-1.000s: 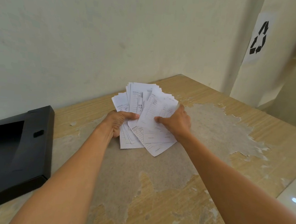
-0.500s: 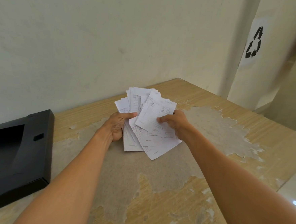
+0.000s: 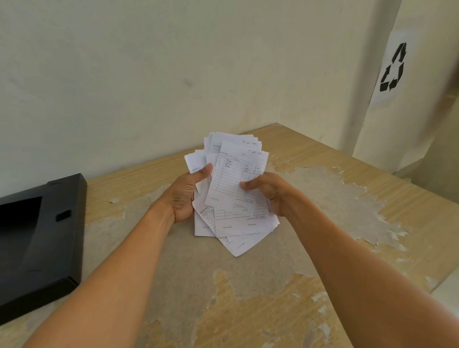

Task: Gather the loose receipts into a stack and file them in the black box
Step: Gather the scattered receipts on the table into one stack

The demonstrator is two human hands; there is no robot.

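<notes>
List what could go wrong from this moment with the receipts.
1. The receipts are fanned unevenly between the left hand and right hand; lower corners stick out, so a loose sheet might slip onto the table.
2. The black box sits far left, so carrying an unsquared bundle there may scatter it.

1. Tabletop (image 3: 307, 328): the wood-grain surface below my arms, set into a corner against the wall.
2. Worn patch (image 3: 190, 258): a broad grey area where the veneer has peeled away, with ragged, flaking edges, running across the middle towards the right.
3. Black box (image 3: 28, 241): lies flat and open on the tabletop's left side, partly cut off by the picture edge.
</notes>
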